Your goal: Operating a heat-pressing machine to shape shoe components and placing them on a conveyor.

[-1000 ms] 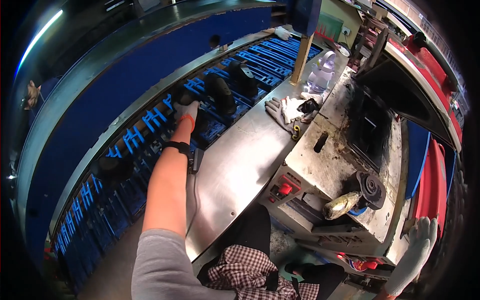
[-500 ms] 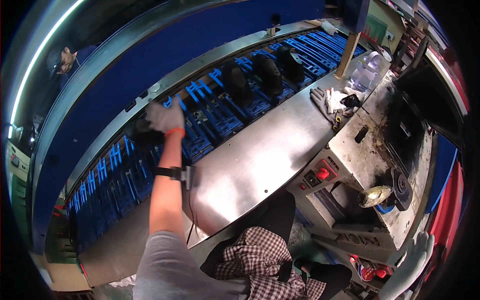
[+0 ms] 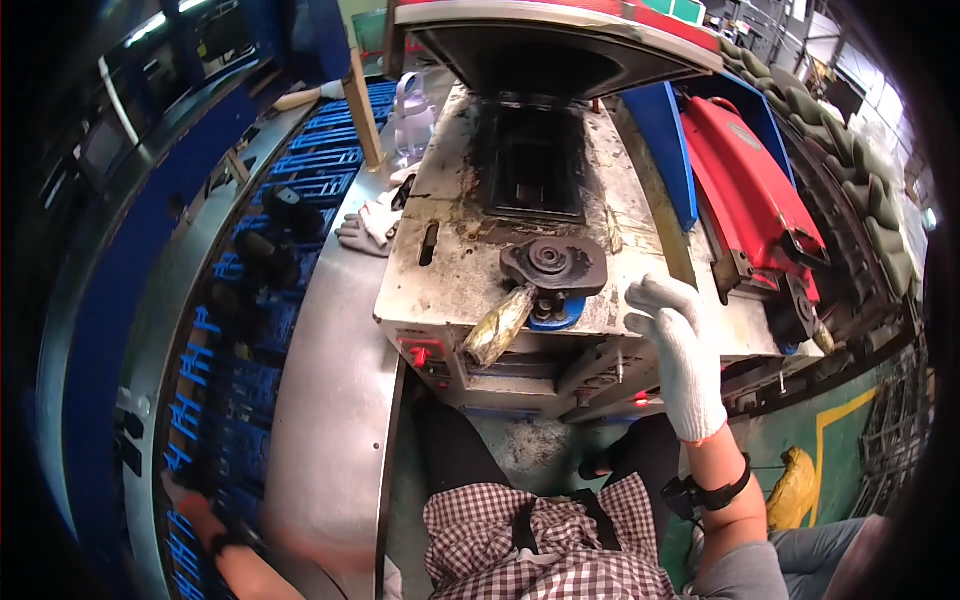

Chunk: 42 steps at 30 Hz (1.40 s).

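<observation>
A workshop floor fills the frame, with a green painted floor [image 3: 800, 440] at the lower right and a long curved conveyor of blue racks [image 3: 300, 190] running down the left side. Dark moulded parts [image 3: 268, 258] sit on the racks in the upper left. Beside the conveyor, a bare steel table [image 3: 335, 400] runs from the lower left toward the top centre.

At the lower left of the frame the left hand [image 3: 190, 500] reaches down among the blue racks; it is blurred and partly at the dark rim, so I cannot tell whether its fingers are apart or closed on anything.

Further up the table lie a pair of white work gloves [image 3: 372, 222], and behind them stands a clear plastic jug [image 3: 412, 115].

In the centre stands a stained metal press machine [image 3: 470, 230], its dark lid raised at the top. A round black fitting [image 3: 552, 265] sits on its front edge, with a yellowish handle [image 3: 500, 325] slanting down just beside it.

To the right of the fitting, the right hand [image 3: 680, 350], in a white knit glove, hovers near the machine's front right corner, fingers loosely curled and holding nothing. Red housings [image 3: 750, 190] lie at the upper right.
</observation>
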Available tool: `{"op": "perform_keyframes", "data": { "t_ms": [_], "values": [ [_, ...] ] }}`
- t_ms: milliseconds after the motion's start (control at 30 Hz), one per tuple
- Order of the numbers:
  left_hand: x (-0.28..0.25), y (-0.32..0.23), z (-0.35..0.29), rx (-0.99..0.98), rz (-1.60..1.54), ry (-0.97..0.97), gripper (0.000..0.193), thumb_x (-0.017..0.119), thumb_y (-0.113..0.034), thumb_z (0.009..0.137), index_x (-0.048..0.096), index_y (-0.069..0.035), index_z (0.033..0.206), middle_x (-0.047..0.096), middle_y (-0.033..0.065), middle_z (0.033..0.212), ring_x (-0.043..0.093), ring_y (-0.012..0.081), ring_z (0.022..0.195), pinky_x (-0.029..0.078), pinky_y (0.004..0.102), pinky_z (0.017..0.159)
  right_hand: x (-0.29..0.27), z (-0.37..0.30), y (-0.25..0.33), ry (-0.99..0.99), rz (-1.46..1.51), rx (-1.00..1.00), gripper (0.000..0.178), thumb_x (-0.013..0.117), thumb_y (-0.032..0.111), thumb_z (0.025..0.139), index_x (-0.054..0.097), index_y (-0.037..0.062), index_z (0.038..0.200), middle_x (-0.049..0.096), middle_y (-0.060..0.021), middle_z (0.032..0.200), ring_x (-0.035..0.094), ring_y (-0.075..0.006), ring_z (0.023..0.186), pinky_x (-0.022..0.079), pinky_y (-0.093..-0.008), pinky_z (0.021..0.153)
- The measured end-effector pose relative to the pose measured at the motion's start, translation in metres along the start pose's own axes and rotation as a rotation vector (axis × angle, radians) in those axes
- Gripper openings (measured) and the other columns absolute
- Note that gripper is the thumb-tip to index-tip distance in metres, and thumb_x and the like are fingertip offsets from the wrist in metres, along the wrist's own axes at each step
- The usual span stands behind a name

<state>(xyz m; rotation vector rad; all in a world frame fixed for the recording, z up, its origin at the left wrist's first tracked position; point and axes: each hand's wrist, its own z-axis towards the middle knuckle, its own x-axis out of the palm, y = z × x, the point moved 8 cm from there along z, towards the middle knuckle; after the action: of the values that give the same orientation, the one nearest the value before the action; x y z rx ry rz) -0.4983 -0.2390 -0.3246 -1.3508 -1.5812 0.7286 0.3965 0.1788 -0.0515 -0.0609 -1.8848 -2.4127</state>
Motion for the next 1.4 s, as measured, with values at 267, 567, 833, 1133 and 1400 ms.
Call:
{"op": "perform_keyframes", "data": {
  "t_ms": [267, 567, 833, 1133, 1400],
  "values": [
    [0.126, 0.04, -0.277, -0.263, -0.249, 0.502, 0.066, 0.069, -0.051, 0.085, 0.064, -0.008, 0.135, 0.067, 0.0188, 0.131, 0.062, 0.0386, 0.121, 0.05, 0.0638, 0.097, 0.077, 0.002, 0.044, 0.42, -0.276, -0.216, 0.033, 0.059, 0.012, 0.1, 0.068, 0.0015, 0.13, 0.067, -0.0122, 0.129, 0.062, -0.0226, 0.124, 0.047, -0.0365, 0.108],
    [0.372, 0.051, -0.593, -0.419, -0.356, 1.389, 0.075, 0.057, -0.042, 0.094, 0.043, -0.003, 0.156, 0.053, 0.0252, 0.152, 0.058, 0.0444, 0.133, 0.046, 0.0617, 0.114, 0.193, -0.018, 0.044, 0.993, 0.277, 0.46, 0.09, 0.06, 0.048, 0.106, 0.007, 0.0129, 0.169, 0.031, -0.007, 0.164, 0.044, -0.0166, 0.14, 0.045, -0.0382, 0.112],
    [0.496, 0.071, -0.672, -0.146, 0.171, 1.582, 0.067, 0.06, -0.024, 0.098, 0.041, 0.006, 0.154, 0.053, 0.0204, 0.153, 0.052, 0.0286, 0.139, 0.038, 0.0397, 0.12, 0.104, 0.084, 0.061, 0.583, 0.562, 0.358, 0.056, 0.057, 0.024, 0.104, 0.038, 0.0074, 0.153, 0.057, -0.0159, 0.143, 0.066, -0.0223, 0.122, 0.056, -0.0374, 0.103],
    [0.597, -0.066, -0.741, 1.551, 0.185, 1.413, 0.062, 0.065, -0.036, 0.097, 0.054, 0.0, 0.147, 0.061, 0.0219, 0.14, 0.059, 0.0304, 0.131, 0.045, 0.039, 0.112, 0.081, 0.289, -0.025, 0.208, -0.158, 0.05, 0.067, 0.064, 0.042, 0.092, 0.056, -0.0015, 0.142, 0.067, -0.0246, 0.127, 0.067, -0.0331, 0.12, 0.054, -0.0407, 0.104],
    [0.668, -0.059, -0.784, 2.048, 0.209, 1.539, 0.046, 0.061, -0.028, 0.096, 0.061, -0.003, 0.135, 0.066, 0.0249, 0.127, 0.063, 0.0368, 0.121, 0.048, 0.0425, 0.106, 0.114, 0.304, -0.062, 0.19, -1.33, 0.068, 0.088, 0.049, 0.07, 0.092, 0.043, 0.0136, 0.158, 0.04, -0.0323, 0.154, 0.057, -0.0463, 0.134, 0.049, -0.0513, 0.11]
  ]
}}
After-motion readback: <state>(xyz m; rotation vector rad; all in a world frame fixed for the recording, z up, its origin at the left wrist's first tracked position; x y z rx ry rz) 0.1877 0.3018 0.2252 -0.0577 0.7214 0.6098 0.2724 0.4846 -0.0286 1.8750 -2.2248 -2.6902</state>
